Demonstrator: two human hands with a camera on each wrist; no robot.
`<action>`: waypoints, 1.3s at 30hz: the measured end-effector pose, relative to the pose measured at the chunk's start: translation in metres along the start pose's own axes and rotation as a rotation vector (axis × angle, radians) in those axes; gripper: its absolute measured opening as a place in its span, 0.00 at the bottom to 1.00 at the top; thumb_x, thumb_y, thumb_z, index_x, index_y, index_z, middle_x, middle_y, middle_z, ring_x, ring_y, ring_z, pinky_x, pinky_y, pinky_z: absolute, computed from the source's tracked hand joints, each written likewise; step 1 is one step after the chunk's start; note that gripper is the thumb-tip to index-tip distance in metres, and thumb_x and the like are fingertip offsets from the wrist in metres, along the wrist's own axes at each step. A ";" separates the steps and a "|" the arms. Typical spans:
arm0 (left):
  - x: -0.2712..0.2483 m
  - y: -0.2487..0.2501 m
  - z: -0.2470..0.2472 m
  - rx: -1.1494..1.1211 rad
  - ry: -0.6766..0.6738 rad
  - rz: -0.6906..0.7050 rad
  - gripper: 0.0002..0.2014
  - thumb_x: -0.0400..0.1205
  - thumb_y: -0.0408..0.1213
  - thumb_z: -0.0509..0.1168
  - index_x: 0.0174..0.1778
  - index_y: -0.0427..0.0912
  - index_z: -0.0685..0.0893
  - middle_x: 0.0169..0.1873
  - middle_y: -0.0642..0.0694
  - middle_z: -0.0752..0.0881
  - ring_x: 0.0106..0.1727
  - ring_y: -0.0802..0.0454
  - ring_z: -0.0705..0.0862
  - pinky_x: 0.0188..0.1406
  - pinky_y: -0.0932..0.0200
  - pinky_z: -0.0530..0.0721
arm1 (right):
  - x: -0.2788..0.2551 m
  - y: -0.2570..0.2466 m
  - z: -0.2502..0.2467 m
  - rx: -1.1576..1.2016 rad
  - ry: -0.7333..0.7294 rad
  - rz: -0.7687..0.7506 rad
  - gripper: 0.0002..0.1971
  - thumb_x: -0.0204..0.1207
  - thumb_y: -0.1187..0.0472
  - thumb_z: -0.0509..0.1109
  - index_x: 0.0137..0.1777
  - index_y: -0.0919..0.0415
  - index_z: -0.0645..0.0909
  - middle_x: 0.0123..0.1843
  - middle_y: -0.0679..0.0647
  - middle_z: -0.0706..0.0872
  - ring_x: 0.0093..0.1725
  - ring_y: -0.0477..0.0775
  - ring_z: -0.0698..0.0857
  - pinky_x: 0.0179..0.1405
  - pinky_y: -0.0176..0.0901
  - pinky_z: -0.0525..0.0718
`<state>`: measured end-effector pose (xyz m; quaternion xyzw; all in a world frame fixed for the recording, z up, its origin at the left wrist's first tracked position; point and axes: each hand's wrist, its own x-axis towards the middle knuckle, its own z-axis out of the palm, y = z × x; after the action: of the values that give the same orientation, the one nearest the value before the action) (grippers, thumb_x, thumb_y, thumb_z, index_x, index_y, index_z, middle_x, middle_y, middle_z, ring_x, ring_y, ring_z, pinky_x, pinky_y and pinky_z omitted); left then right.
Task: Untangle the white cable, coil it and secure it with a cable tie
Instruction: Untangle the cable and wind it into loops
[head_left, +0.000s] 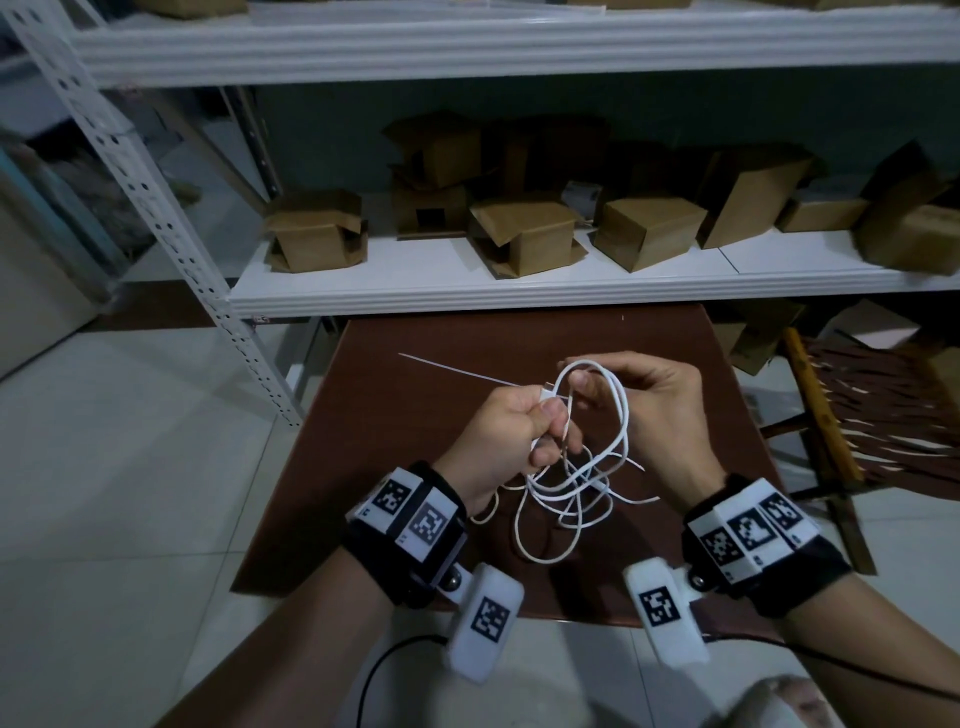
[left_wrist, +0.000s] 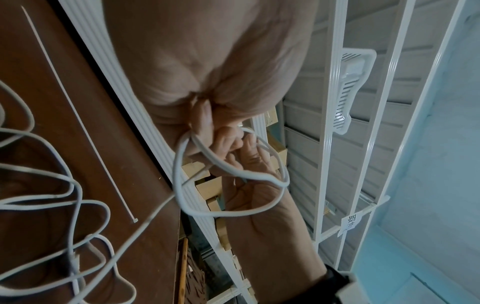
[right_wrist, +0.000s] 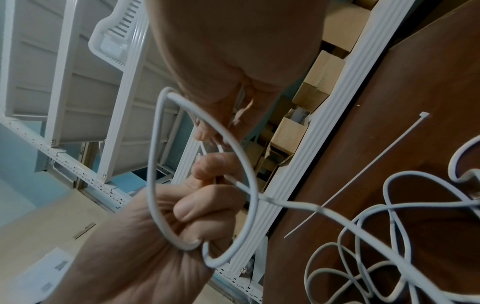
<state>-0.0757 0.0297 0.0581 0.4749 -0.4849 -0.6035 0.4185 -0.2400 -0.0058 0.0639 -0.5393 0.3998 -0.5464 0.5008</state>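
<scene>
A brown table (head_left: 395, 467) carries a white cable tie (head_left: 457, 370) and tangled cable (head_left: 571, 499).

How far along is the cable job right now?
Early. Nothing looks finished: most of the white cable hangs in a loose tangle over the brown table. In hand: the left hand pinches one end while the right hand holds up a loop. Left: finish untangling, coil it, then fasten the cable tie, lying unused on the table.

Room light is dim and cool, with no hard shadows. Straight shelf rails (head_left: 467, 41) bow at the wide-angle edges. Both wrist views show soft blur on the nearest skin.
</scene>
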 end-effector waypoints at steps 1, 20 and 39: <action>0.000 0.000 0.000 0.007 0.006 0.006 0.18 0.95 0.30 0.53 0.38 0.41 0.75 0.35 0.41 0.87 0.22 0.61 0.71 0.20 0.71 0.66 | 0.001 0.000 0.000 -0.018 0.001 -0.001 0.08 0.72 0.75 0.81 0.51 0.71 0.93 0.42 0.61 0.96 0.38 0.49 0.93 0.39 0.37 0.90; 0.003 -0.012 0.001 0.088 0.170 0.128 0.15 0.94 0.35 0.56 0.41 0.41 0.79 0.37 0.30 0.93 0.21 0.55 0.76 0.23 0.65 0.72 | 0.002 0.003 0.000 -0.135 0.034 -0.067 0.07 0.69 0.70 0.85 0.47 0.66 0.94 0.41 0.56 0.96 0.40 0.48 0.94 0.47 0.43 0.93; 0.012 -0.025 0.010 0.189 0.157 0.189 0.16 0.93 0.36 0.54 0.39 0.40 0.77 0.22 0.48 0.77 0.31 0.46 0.79 0.36 0.56 0.82 | -0.006 -0.003 0.005 0.008 0.018 -0.027 0.08 0.71 0.76 0.82 0.50 0.75 0.91 0.40 0.60 0.95 0.34 0.48 0.92 0.35 0.34 0.88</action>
<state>-0.0892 0.0249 0.0323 0.5100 -0.5478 -0.4744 0.4634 -0.2354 0.0007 0.0660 -0.5377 0.3949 -0.5597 0.4917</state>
